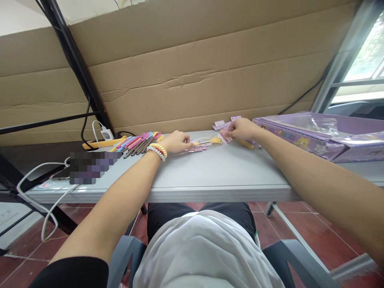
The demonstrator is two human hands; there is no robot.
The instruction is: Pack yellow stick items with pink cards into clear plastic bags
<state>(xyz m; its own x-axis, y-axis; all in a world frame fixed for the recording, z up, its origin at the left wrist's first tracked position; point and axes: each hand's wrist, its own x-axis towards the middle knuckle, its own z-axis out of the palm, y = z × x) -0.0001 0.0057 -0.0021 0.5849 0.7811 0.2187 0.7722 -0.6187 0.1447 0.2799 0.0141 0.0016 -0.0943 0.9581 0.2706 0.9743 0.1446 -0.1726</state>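
Note:
A back scratcher (215, 140) with a yellow hand-shaped head and a thin metal rod lies in a clear bag on the grey table. My left hand (177, 142), with bracelets at its wrist, is closed on the near end of this bagged back scratcher. My right hand (243, 130) pinches a small pink printed card (225, 136) beside the yellow head. Whether the card is joined to the bag I cannot tell. Behind it are more purple printed cards (220, 125). A yellow handle (246, 143) shows below my right hand.
Several loose back scratchers (139, 145) with coloured handles are piled left of my left hand. A purple printed box (318, 146) with clear plastic in it stands at the right. White cables (33, 170) and a yellow power strip (103, 143) are at the left. Cardboard (192, 72) walls the back.

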